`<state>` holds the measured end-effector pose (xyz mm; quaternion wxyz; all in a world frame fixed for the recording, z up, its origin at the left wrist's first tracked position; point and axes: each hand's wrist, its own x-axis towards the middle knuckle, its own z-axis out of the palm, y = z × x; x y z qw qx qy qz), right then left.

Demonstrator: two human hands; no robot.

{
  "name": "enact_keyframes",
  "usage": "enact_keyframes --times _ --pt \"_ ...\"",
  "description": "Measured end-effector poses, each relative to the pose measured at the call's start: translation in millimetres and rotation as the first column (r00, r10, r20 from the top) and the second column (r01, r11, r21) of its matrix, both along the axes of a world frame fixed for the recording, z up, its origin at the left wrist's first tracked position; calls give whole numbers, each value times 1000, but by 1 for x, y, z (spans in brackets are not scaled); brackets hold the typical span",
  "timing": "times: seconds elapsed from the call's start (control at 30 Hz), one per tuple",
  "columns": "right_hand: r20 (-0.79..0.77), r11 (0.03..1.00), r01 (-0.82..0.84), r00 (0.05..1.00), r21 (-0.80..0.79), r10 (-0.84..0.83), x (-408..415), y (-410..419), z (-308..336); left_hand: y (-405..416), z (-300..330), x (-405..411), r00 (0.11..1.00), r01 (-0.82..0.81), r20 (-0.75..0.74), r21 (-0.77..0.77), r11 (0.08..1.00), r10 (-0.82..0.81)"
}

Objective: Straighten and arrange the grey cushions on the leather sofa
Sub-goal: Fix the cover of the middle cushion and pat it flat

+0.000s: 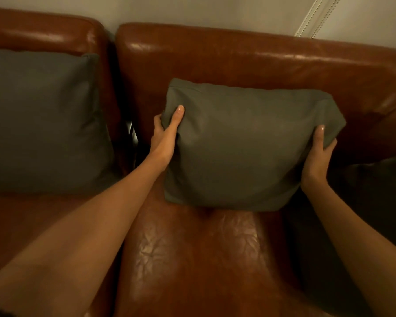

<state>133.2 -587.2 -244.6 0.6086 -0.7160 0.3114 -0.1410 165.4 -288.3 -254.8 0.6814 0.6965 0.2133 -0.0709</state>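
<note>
A grey cushion (242,145) stands upright against the backrest of the brown leather sofa (215,56), its lower edge on the seat. My left hand (166,133) grips its left edge, thumb across the front. On the opposite edge my right hand (318,154) holds it, thumb on the front and fingers behind. A second, larger grey cushion (41,120) leans against the left backrest section, untouched.
A dark cushion or soft object (380,195) lies at the right edge of the seat, close to my right forearm. The creased seat leather (192,259) spreads in front of the held cushion. Pale wall and a white cord (316,14) rise behind the sofa.
</note>
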Motion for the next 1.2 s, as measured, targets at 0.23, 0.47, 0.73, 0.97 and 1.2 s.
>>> enact_keyframes --times 0.23,0.47,0.73,0.97,1.2 --pt "-84 989 -42 996 -143 30 -7 10 28 13 24 -19 996 -77 -30 189 979 84" --pt "-331 983 -114 942 -142 61 -38 33 6 55 0 -55 962 16 -271 214 977 44" --pt "-397 880 -84 909 -468 -125 -54 61 -22 74 -20 -81 975 143 -162 -76 987 -154" --pt "-340 423 -644 728 -638 596 10 181 9 78 -8 -86 970 198 -109 -161 967 -217" --pt "-607 242 -928 368 -282 705 18 223 7 98 -15 -94 975 76 -186 -236 969 -122"
